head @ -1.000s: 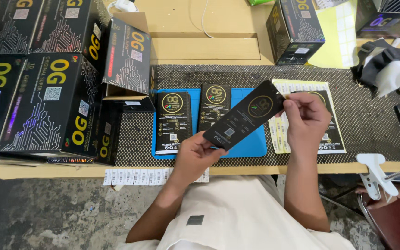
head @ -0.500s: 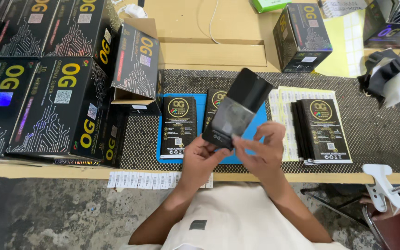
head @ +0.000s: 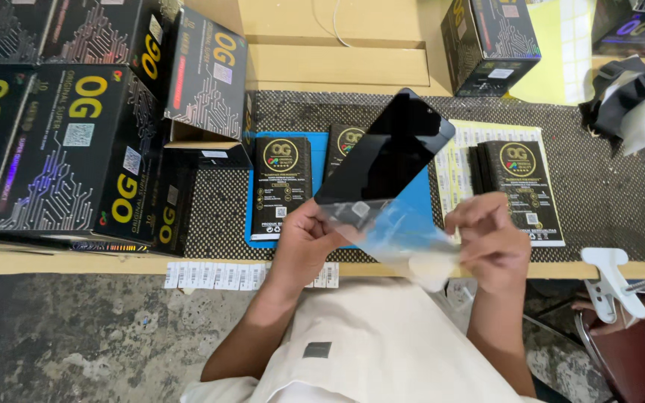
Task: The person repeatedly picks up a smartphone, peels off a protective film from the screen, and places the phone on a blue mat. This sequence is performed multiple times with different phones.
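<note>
Glossy black panel, clear film, blue mat, black boxes with yellow lettering

A pale wooden workbench is running across the view, its front edge lying bare. A black dotted mat is covering the middle of it. Below, a grey, mottled concrete floor is showing. At lower right a dark red chair seat is standing beside the bench. Even, soft light is falling overall.

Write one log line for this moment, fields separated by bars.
left hand: holds black glass panel | right hand: pulls clear film off panel | below: blue mat, black packets
</note>
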